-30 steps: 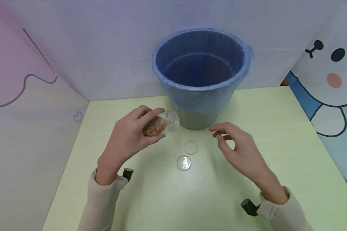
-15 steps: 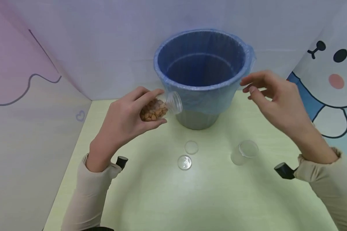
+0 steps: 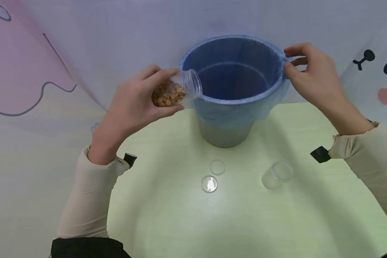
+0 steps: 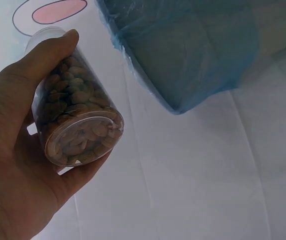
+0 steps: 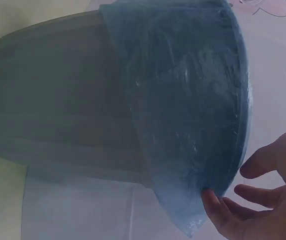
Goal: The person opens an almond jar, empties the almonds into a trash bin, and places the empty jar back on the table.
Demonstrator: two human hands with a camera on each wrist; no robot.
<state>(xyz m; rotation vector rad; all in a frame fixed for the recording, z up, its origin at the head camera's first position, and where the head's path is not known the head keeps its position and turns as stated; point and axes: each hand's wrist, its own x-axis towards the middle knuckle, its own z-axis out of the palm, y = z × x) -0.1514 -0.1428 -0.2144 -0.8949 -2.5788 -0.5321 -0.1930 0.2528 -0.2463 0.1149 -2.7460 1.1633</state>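
My left hand (image 3: 132,98) grips a clear plastic jar (image 3: 191,84) on its side, the mouth without a lid and close to the left rim of the bin. Tan, bean-like pieces (image 3: 169,95) lie inside it; in the left wrist view they are heaped (image 4: 75,92) against the jar's base. My right hand (image 3: 316,71) is at the right rim of the bin (image 3: 225,134), fingers loosely bent. In the right wrist view, a fingertip (image 5: 209,196) touches the blue liner bag (image 5: 183,95) folded over that rim.
On the pale green table (image 3: 180,218) stands a second clear jar (image 3: 277,175), right of the middle. Two round clear discs (image 3: 209,184) lie in front of the bin. Printed white and pink sheets (image 3: 116,36) hang behind and at the sides.
My left hand has raised the jar from near the table to the bin's rim. My right hand has moved up and right to the rim, uncovering the second jar.
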